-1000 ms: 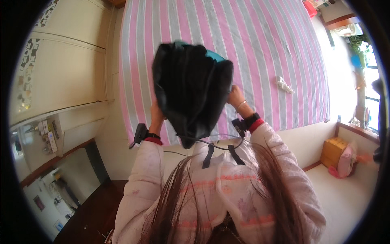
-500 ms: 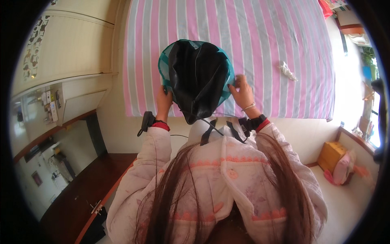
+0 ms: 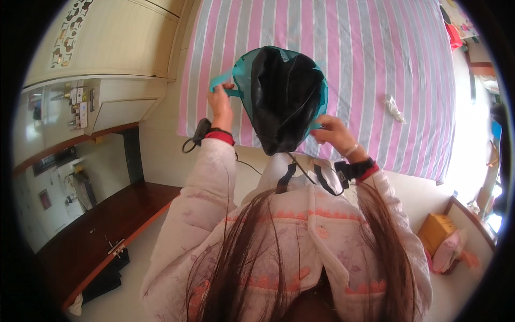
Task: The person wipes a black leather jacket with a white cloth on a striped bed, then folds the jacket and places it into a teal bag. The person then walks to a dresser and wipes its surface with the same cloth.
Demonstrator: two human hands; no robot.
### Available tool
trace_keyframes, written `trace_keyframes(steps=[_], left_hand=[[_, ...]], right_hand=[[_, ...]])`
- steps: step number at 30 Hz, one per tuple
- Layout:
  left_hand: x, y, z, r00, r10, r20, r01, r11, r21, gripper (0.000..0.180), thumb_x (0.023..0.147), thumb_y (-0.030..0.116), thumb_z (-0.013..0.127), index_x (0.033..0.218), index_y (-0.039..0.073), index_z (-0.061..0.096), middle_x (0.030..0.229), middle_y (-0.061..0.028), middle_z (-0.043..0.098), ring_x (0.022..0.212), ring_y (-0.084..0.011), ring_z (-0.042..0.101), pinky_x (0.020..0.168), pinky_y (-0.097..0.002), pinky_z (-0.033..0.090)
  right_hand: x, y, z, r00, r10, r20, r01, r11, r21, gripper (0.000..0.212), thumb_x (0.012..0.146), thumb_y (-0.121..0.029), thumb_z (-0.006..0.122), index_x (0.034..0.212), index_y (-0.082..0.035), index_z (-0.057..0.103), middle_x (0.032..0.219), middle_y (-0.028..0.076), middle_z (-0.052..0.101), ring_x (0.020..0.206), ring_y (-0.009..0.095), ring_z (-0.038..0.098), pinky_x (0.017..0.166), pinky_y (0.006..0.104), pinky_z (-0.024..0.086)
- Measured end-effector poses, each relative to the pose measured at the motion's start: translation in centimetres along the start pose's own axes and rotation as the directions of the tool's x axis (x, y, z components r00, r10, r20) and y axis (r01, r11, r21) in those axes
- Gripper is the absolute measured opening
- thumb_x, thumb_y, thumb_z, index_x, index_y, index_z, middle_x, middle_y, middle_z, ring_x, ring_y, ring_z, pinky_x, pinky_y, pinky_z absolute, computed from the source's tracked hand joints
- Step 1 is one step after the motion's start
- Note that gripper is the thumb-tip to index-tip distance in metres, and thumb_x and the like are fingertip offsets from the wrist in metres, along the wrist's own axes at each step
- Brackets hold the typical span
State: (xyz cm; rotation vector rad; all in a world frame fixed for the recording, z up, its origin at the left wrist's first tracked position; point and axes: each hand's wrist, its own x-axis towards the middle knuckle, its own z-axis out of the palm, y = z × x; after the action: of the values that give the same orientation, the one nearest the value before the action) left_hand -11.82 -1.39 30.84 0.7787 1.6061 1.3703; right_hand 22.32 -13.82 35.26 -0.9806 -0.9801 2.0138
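Observation:
A teal see-through bag [image 3: 245,72] lies on the striped sheet at the near edge of the bed. Inside it, or on top of it, is a folded black leathery item [image 3: 283,96] that tapers to a point toward me. My left hand [image 3: 221,110], fingers closed, grips a teal strap [image 3: 233,93] at the bag's left side, pulling it away from the black item. At the lower right, my right hand [image 3: 338,134] pinches the bag's teal edge. Both wrists carry black devices over red bands.
The bed's striped pink and grey sheet [image 3: 359,64] spreads beyond the bag. A crumpled white piece [image 3: 395,109] lies to the right. A wooden box [image 3: 437,233] and a pink bag [image 3: 446,252] stand at right. Cream cabinets [image 3: 123,43] and a dark red-brown surface [image 3: 102,225] are on the left.
My left hand has moved up and outward, drawing the teal strap away from the bag. My right hand has shifted lower along the bag's edge. The whole view has turned slightly.

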Motion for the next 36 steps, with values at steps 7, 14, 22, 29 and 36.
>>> trace_keyframes(steps=[7,14,22,29,36], left_hand=[[-5.4,8.4,-1.6,0.783,-0.373,0.497,0.010,0.808,0.590,0.017,0.094,0.019,0.058,0.084,0.006,0.056,0.069,-0.0016,0.053,0.060,-0.0149,0.050,0.072,-0.0343,0.047],[-14.1,12.6,2.6,0.358,-0.376,0.855,0.560,0.819,0.126,0.036,0.099,0.037,0.058,0.101,0.002,0.064,0.084,-0.0063,0.064,0.079,-0.0159,0.062,0.077,-0.0329,0.052],[-10.0,11.2,9.0,0.357,-0.352,0.865,0.693,0.721,0.007,0.023,0.100,0.027,0.056,0.094,0.006,0.064,0.110,-0.0088,0.068,0.109,-0.0254,0.062,0.099,-0.0413,0.045],[-10.3,12.6,9.0,0.496,-0.172,0.851,0.791,0.493,-0.361,0.024,0.105,0.021,0.045,0.096,0.005,0.060,0.119,-0.0108,0.065,0.130,-0.0333,0.050,0.111,-0.0529,0.036],[-8.8,11.4,9.8,0.674,-0.276,0.685,0.721,0.451,-0.527,0.029,0.106,0.023,0.043,0.089,0.006,0.059,0.125,-0.0092,0.063,0.135,-0.0311,0.046,0.114,-0.0538,0.033]], right_hand=[[-4.6,-4.2,1.1,0.998,0.024,-0.056,-0.012,0.976,0.216,0.038,0.098,-0.021,0.062,0.130,-0.002,0.056,0.081,0.004,0.059,0.061,0.009,0.049,0.056,0.0245,0.040],[-4.2,-9.8,7.7,0.986,0.044,0.160,-0.005,0.971,-0.238,0.029,0.098,-0.007,0.048,0.125,-0.001,0.055,0.094,0.007,0.062,0.080,0.015,0.062,0.073,0.0295,0.050],[0.1,-6.8,5.3,0.915,-0.381,-0.135,0.234,0.771,-0.592,0.028,0.090,-0.006,0.060,0.117,-0.005,0.060,0.109,0.019,0.063,0.091,0.025,0.068,0.065,0.0339,0.054],[-5.4,-3.9,0.2,0.883,-0.379,-0.276,-0.029,0.543,-0.839,0.056,0.086,-0.034,0.075,0.130,-0.005,0.057,0.120,0.018,0.062,0.105,0.031,0.065,0.078,0.0401,0.055],[-2.3,0.1,-0.2,0.689,-0.659,-0.302,0.036,0.448,-0.893,0.061,0.086,-0.021,0.073,0.140,-0.008,0.048,0.130,0.021,0.057,0.114,0.040,0.059,0.093,0.0413,0.051]])
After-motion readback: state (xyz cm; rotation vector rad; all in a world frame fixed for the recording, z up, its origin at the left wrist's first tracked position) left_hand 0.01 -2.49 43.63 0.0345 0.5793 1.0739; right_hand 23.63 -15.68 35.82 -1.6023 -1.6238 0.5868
